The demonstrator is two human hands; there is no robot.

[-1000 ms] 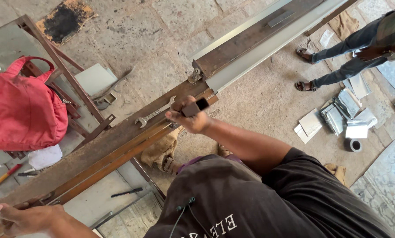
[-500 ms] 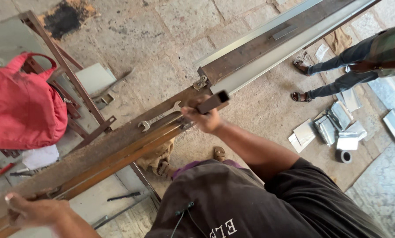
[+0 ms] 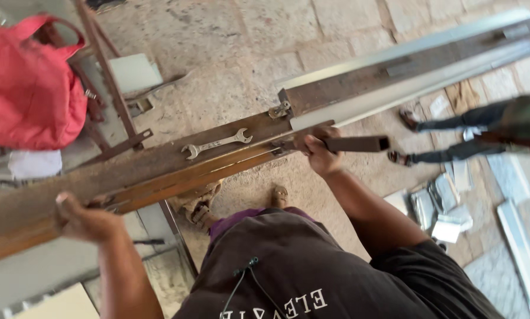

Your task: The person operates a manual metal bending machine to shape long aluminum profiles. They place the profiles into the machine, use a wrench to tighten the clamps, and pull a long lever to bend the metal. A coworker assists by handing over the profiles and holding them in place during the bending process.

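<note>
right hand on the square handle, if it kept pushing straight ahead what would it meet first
The right hand grips a dark square tube handle and points at the rusty steel beam and the pale metal sheet on it. It would probably meet the beam's edge first, though depth is unclear.

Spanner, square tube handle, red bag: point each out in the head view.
spanner [image 3: 216, 143], head view, middle of its shank, lying on the rusty beam.
square tube handle [image 3: 359, 143], head view, bare side past the right hand.
red bag [image 3: 31, 88], head view, middle of its cloth.
</note>
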